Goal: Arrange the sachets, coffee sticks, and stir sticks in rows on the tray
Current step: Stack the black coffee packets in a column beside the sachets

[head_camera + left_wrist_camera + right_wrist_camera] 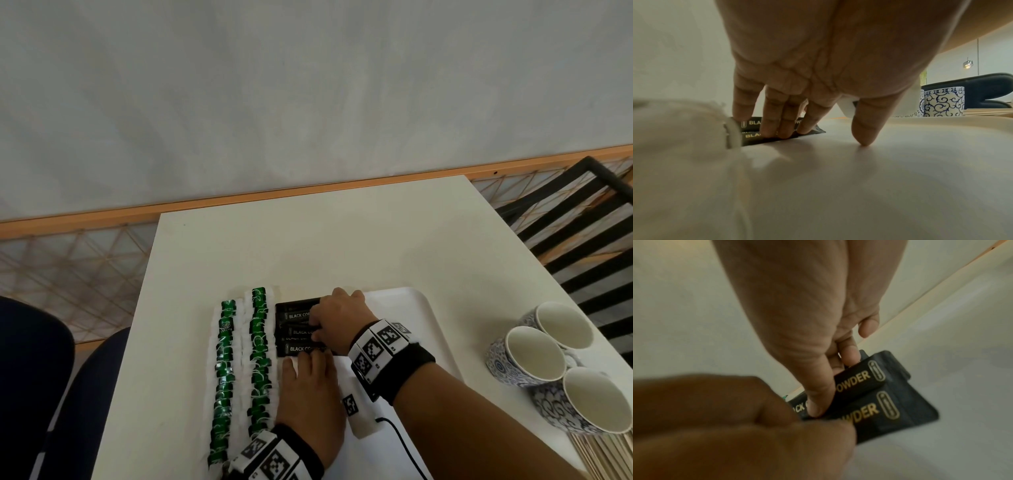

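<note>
I'm looking down my right hand (797,321) at black coffee sticks (869,402) w/ gold letters. They're lying side by side on the white tray (941,443), and more black ends are sticking out behind them. My thumb (820,395) is pressing on top of 1 stick, and a fingertip (851,355) is touching its far side, so I'm pinching it. Another fingertip (869,326) is curling in the air, not touching anything. My left hand (725,426) is sitting big & blurry at the bottom left, its fingers lying over the near stick's end. A tiny bit of green is showing by the thumb, too small to tell.
</note>
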`<state>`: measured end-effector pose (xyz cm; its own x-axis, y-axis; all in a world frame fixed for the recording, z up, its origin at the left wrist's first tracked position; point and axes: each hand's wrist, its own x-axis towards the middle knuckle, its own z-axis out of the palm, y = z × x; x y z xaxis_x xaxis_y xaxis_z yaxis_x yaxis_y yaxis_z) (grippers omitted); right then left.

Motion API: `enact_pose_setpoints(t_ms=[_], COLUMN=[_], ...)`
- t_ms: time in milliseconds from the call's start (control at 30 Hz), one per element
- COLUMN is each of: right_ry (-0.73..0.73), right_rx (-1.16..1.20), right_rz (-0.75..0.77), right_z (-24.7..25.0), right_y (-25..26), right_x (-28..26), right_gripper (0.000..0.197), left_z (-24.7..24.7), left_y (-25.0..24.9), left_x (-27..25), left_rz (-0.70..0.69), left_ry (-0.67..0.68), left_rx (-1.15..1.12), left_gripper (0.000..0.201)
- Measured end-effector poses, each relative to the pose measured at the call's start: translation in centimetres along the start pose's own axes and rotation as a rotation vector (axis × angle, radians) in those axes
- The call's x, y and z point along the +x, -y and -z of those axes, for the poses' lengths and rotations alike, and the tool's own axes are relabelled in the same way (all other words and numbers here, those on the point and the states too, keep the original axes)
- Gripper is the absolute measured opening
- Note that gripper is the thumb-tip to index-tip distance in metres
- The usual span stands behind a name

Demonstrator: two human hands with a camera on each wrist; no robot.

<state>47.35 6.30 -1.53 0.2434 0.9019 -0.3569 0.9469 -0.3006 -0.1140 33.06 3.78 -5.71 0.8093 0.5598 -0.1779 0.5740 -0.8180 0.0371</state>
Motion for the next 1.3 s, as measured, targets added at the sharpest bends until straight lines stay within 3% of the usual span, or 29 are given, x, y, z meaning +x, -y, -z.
enact_pose_setpoints(t_ms=[100, 367, 533, 833, 933, 1300], right_ry=[-0.004, -0.109, -0.132, -0.109, -0.150, -0.211], right_rx=[-0.004, 0.026, 0.072, 0.073, 0.057, 0.085], right_rz=[0.004, -0.018, -0.068, 0.005, 0.005, 0.014], right_z=[0.1, 0.6, 0.7, -1.3, -1.9, -2.5], right_y=[0.1, -0.4, -1.7, 0.0, 0.5, 0.6], right_x=[-0.2, -0.8, -2.1, -2.9, -2.6, -2.1], right_gripper=[0.023, 0.018, 0.014, 0.013, 0.014, 0.012], left_z=[0.3, 1.7, 2.1, 3.9, 3.4, 1.7], left_y=[-0.2, -0.2, 0.0, -0.2, -0.1, 0.7], left_x=[0.0, -0.2, -0.5, -1.0, -1.0, -0.1], left_rz=[-0.003, 0.038, 0.001, 0.025, 0.009, 0.043], left_ry=[0.005, 0.169, 0.122, 0.271, 0.268, 0.049], left_rx=[0.018, 0.004, 0.036, 0.011, 0.051, -0.043], left_gripper=[0.076, 0.073, 0.075, 0.065, 0.064, 0.065])
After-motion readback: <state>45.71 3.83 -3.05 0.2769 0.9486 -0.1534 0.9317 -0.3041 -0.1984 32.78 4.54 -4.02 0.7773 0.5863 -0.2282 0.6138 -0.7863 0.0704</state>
